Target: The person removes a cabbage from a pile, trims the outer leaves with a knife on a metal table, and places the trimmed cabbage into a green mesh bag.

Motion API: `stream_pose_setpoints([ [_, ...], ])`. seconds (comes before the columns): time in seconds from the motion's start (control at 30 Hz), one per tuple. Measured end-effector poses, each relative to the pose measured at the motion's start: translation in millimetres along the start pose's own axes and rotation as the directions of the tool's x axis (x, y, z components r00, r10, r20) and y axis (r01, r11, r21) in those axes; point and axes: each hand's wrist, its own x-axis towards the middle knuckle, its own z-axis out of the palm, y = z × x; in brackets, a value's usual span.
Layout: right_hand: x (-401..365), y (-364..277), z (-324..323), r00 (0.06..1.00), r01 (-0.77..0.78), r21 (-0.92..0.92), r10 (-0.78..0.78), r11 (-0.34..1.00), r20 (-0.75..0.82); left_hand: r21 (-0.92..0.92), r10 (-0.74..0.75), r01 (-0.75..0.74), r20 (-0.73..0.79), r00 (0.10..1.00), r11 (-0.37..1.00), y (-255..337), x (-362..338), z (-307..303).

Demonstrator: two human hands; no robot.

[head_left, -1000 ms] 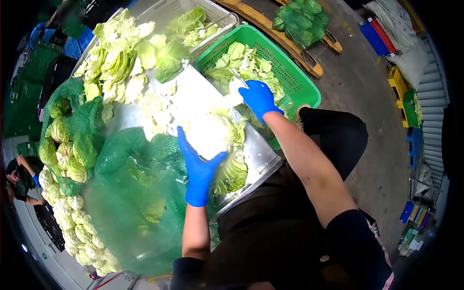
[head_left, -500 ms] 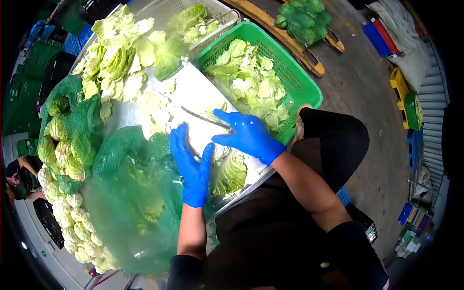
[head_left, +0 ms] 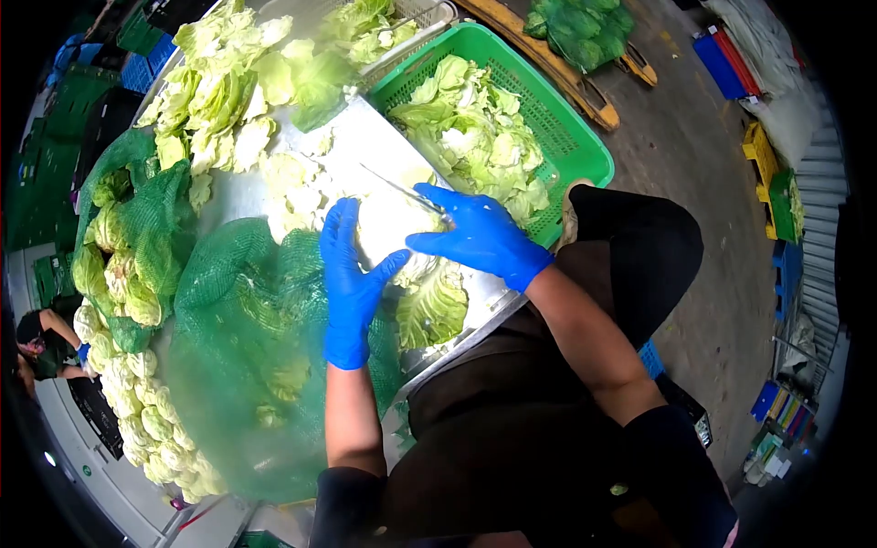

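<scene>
A pale cabbage head, washed out by glare, lies on the metal work surface. My left hand, in a blue glove, rests along its left side with fingers stretched and thumb apart. My right hand, also gloved in blue, is closed around a knife, its handle hidden in the palm. The blade points up and left across the far side of the head, and the right thumb reaches over the near side. A loose green outer leaf spreads below both hands.
Cut leaves fill a green crate at the right. A leaf pile and a white crate stand beyond. Green net bags and stacked cabbages lie left. Another person is at far left. A pallet jack stands behind.
My left hand has shifted slightly upward beside the cabbage head. The knife and right hand have moved a little to the right. The camera view has shifted slightly.
</scene>
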Motion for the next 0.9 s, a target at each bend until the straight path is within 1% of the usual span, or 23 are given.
stream_pose_setpoints([
  [0.07,-4,-2,14,0.994,0.041,-0.062,-0.047,0.997,-0.102,0.013,0.017,-0.017,0.011,1.0,1.0,1,-3,3],
  [0.1,-3,-3,21,0.989,0.031,-0.16,-0.054,0.987,-0.14,0.02,0.025,-0.026,0.013,1.0,0.999,2,-5,5],
  [0.2,-2,-3,23,0.992,0.035,0.008,-0.034,0.999,-0.119,0.011,-0.017,0.017,0.019,1.0,1.0,14,-3,3],
  [0.23,-4,-9,19,0.996,0.014,-0.109,-0.023,0.994,-0.081,0.018,-0.007,0.006,0.025,1.0,1.0,13,-3,2],
  [0.3,-7,-15,20,0.995,-0.011,-0.175,-0.007,0.985,-0.103,0.028,0.018,-0.019,0.038,0.999,0.999,12,-2,2],
  [0.33,-10,-15,21,0.993,-0.025,-0.21,0.0,0.977,-0.116,-0.01,0.0,0.001,0.041,0.999,1.0,11,-1,2],
  [0.4,-14,-11,23,0.99,-0.013,-0.2,-0.015,0.98,-0.137,-0.091,-0.032,0.037,0.053,0.998,0.995,7,1,0],
  [0.43,-16,-9,25,0.989,-0.006,-0.194,-0.023,0.981,-0.144,-0.216,-0.077,0.09,0.069,0.995,0.972,3,1,0],
  [0.53,-28,4,19,0.991,0.072,-0.079,-0.08,0.994,-0.105,-0.205,-0.079,0.098,0.099,0.992,0.974,2,-3,-9],
  [0.57,-30,17,22,0.97,0.065,-0.153,-0.099,0.986,-0.224,-0.326,-0.142,0.169,0.105,0.984,0.93,-7,-6,-12],
  [0.63,-23,63,17,0.972,-0.106,-0.164,0.067,0.981,-0.226,-0.553,-0.251,0.284,0.137,0.958,0.783,-29,-8,-14],
  [0.67,-21,71,12,0.943,-0.163,0.029,0.164,0.986,-0.288,-0.511,-0.236,0.279,0.149,0.96,0.813,-26,-9,-17],
  [0.73,-12,65,-1,0.922,-0.201,-0.244,0.099,0.949,-0.375,-0.424,-0.206,0.262,0.173,0.963,0.867,-17,-8,-23],
  [0.77,-6,60,-3,0.921,-0.142,-0.229,0.043,0.963,-0.387,-0.392,-0.171,0.21,0.132,0.976,0.895,-17,-7,-19],
  [0.83,7,16,-8,0.922,0.065,-0.026,-0.07,0.998,-0.381,-0.32,-0.093,0.107,0.058,0.994,0.941,-13,0,-1],
  [0.87,14,-5,-11,0.953,0.123,-0.014,-0.123,0.992,-0.279,-0.25,-0.055,0.059,0.023,0.998,0.966,-6,1,7],
  [0.9,21,-20,-8,0.991,0.037,0.018,-0.034,0.999,-0.132,-0.177,-0.014,0.012,-0.008,1.0,0.984,2,3,14],
])
